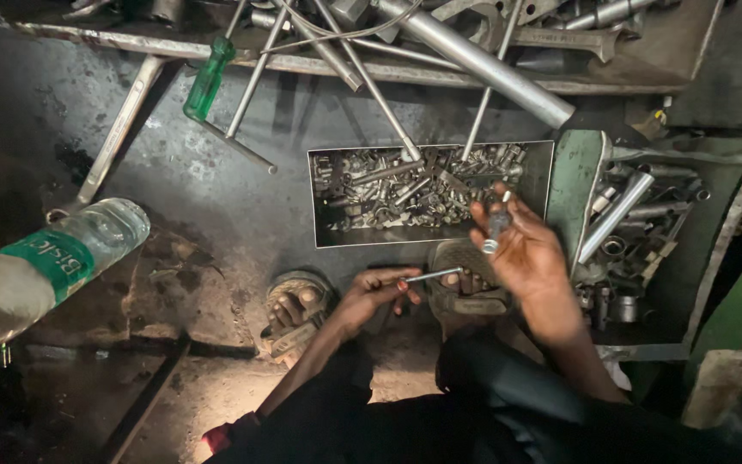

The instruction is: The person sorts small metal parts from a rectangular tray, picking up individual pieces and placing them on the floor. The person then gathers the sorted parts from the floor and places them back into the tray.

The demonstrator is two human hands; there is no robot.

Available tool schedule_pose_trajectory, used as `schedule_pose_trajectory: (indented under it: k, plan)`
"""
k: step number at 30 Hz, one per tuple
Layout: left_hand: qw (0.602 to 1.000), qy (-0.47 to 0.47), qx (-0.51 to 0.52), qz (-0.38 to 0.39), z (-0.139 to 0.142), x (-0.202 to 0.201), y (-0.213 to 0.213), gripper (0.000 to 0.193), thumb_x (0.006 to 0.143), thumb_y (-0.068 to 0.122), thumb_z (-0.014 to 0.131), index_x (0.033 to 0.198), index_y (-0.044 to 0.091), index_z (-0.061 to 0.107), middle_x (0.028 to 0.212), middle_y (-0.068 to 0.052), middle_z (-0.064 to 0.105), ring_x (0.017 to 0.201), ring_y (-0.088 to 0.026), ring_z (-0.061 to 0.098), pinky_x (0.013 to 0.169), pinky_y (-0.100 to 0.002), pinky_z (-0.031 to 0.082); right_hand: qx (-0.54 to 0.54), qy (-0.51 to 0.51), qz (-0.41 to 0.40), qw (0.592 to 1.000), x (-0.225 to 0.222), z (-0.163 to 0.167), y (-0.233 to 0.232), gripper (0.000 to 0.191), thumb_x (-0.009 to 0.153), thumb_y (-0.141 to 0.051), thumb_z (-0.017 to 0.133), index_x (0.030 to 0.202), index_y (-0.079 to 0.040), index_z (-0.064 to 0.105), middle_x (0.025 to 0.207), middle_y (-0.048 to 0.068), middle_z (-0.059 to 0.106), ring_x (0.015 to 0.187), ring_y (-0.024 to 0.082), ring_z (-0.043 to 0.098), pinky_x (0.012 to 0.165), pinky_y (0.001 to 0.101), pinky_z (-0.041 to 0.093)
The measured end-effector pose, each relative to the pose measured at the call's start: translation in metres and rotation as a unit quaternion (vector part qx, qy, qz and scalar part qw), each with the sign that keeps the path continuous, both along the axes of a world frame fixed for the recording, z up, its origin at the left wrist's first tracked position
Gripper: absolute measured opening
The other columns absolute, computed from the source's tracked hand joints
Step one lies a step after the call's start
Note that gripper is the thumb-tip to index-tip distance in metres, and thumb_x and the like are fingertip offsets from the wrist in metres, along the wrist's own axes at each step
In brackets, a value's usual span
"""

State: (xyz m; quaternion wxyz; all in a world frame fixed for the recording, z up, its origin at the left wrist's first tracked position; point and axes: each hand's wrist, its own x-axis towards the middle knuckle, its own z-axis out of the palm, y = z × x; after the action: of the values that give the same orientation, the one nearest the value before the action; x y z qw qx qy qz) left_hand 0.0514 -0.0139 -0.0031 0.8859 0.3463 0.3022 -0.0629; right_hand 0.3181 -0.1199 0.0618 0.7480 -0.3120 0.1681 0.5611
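Right hand [521, 258] clamped on a small socket [495, 228], held upright; left hand [375, 292] pinches a thin metal rod [433, 275], long axis level, tip pointing toward the right hand, just below-left of the socket; socket tray [324, 236] directly beyond both.

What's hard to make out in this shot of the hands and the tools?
Head view:
- Socket in the right hand: fingers wrap it, so its size is unreadable.
- Thin rod in the left hand: its near end is hidden by fingers.
- Tray contents: too small and jumbled to sort.
- Plastic bottle: cut off by the left edge.
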Motion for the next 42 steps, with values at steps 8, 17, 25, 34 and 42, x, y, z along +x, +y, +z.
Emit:
schedule_pose_trajectory:
  k: [8, 17, 25, 34, 42]
  plan:
    - [1.000, 0.002, 0.005, 0.000, 0.000, 0.001, 0.000, 0.035, 0.101, 0.008, 0.059, 0.134, -0.001, 0.066, 0.100, -0.015, 0.078, 0.087, -0.019, 0.073, 0.068, -0.030, 0.057, 0.034, -0.018, 0.016, 0.999, -0.012, 0.001, -0.004, 0.042, 0.114, -0.008, 0.049, 0.155, -0.003, 0.045, 0.121, 0.020, 0.068, 0.114, 0.034, 0.069, 0.082, 0.0437, 0.065]
    - [1.000, -0.011, 0.004, 0.002, -0.002, 0.000, 0.002, 0.034, 0.098, 0.003, 0.061, 0.131, -0.002, 0.069, 0.097, -0.018, 0.078, 0.084, -0.020, 0.072, 0.069, -0.030, 0.057, 0.017, -0.008, -0.027, 0.999, -0.020, 0.033, 0.019, 0.070, 0.085, 0.013, 0.057, 0.150, 0.000, 0.037, 0.128, 0.034, 0.060, 0.122, 0.048, 0.064, 0.095, 0.0428, 0.063]
    - [1.000, -0.012, 0.004, -0.001, -0.004, 0.000, 0.002, 0.034, 0.097, 0.000, 0.059, 0.129, 0.000, 0.070, 0.097, -0.017, 0.079, 0.085, -0.021, 0.073, 0.069, -0.030, 0.057, 0.109, 0.049, 0.018, 0.993, -0.016, 0.023, 0.010, 0.065, 0.096, 0.022, 0.056, 0.155, 0.004, 0.034, 0.135, 0.037, 0.057, 0.115, 0.040, 0.070, 0.092, 0.0345, 0.065]
    - [1.000, -0.023, -0.006, 0.015, -0.005, 0.001, 0.002, 0.035, 0.095, -0.002, 0.060, 0.129, -0.001, 0.071, 0.096, -0.017, 0.077, 0.087, -0.021, 0.074, 0.069, -0.031, 0.056, -0.072, -0.272, 0.148, 0.948, 0.002, 0.056, 0.003, 0.060, 0.099, 0.007, 0.051, 0.156, -0.003, 0.034, 0.114, 0.033, 0.070, 0.080, 0.030, 0.078, 0.057, 0.0320, 0.065]
    - [1.000, -0.010, -0.004, 0.019, -0.006, 0.003, 0.000, 0.034, 0.095, -0.004, 0.060, 0.128, -0.003, 0.070, 0.097, -0.014, 0.076, 0.089, -0.021, 0.074, 0.069, -0.030, 0.056, -0.386, -0.559, 0.293, 0.673, 0.010, 0.088, 0.003, 0.039, 0.096, 0.003, 0.060, 0.135, 0.001, 0.059, 0.097, 0.018, 0.078, 0.054, 0.021, 0.072, 0.037, 0.0301, 0.054]
